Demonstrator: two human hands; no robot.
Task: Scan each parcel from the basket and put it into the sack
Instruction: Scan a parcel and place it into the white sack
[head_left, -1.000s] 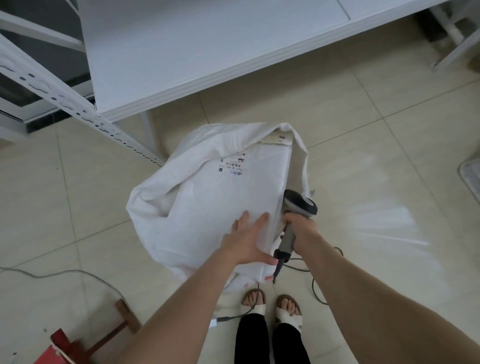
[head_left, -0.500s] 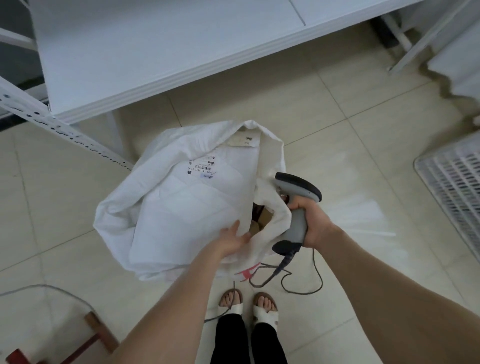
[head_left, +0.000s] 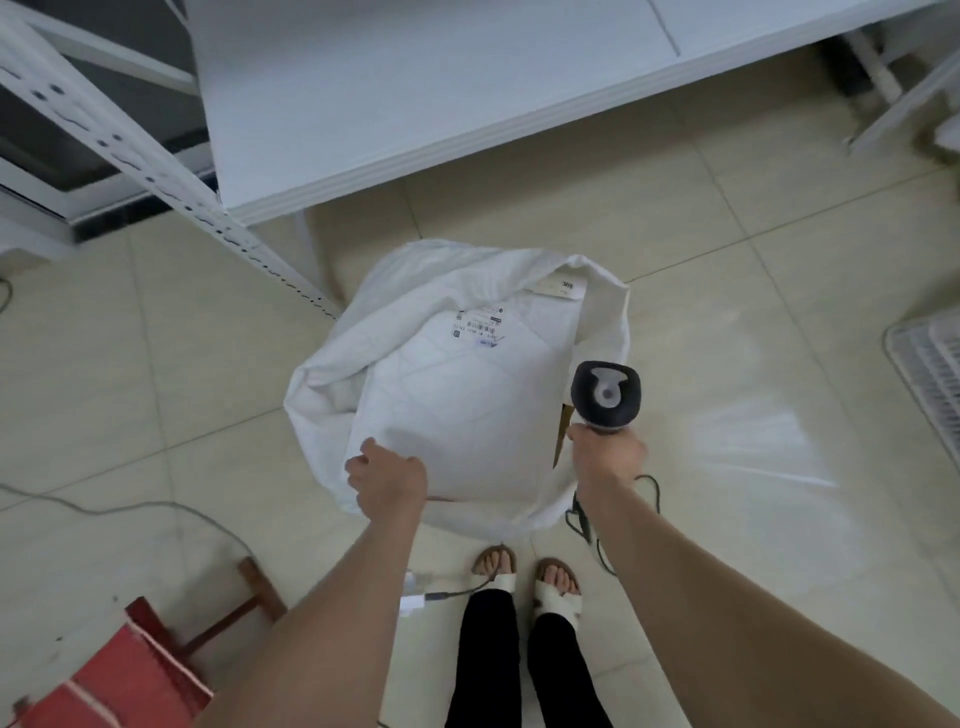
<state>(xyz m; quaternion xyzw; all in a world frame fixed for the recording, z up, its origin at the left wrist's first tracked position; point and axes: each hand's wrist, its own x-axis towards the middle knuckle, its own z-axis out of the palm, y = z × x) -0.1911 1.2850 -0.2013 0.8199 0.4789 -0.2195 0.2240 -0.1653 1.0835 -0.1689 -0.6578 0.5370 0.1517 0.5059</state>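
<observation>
White parcel (head_left: 467, 410) lies flat in the open mouth of the white sack (head_left: 322, 395), label up, sack on the floor tiles under the table (head_left: 441, 88) edge. Left hand (head_left: 387, 483) grips the sack's near rim, fingers curled over it, back of hand to camera. Half a second ago it was further right, by the scanner, pulling the mouth open. Right hand (head_left: 605, 460) is wrapped round the handle of the scanner (head_left: 605, 395), which was seen side-on before and now shows its head from behind. Brown sliver (head_left: 563, 431) beside the scanner, smaller than before. Parcel label (head_left: 478, 330): barcode and print, too small to read. Tag (head_left: 563, 286) at far rim, dark characters, unreadable. Basket (head_left: 930, 364) at right edge. Red stool (head_left: 119, 675) lower left.
</observation>
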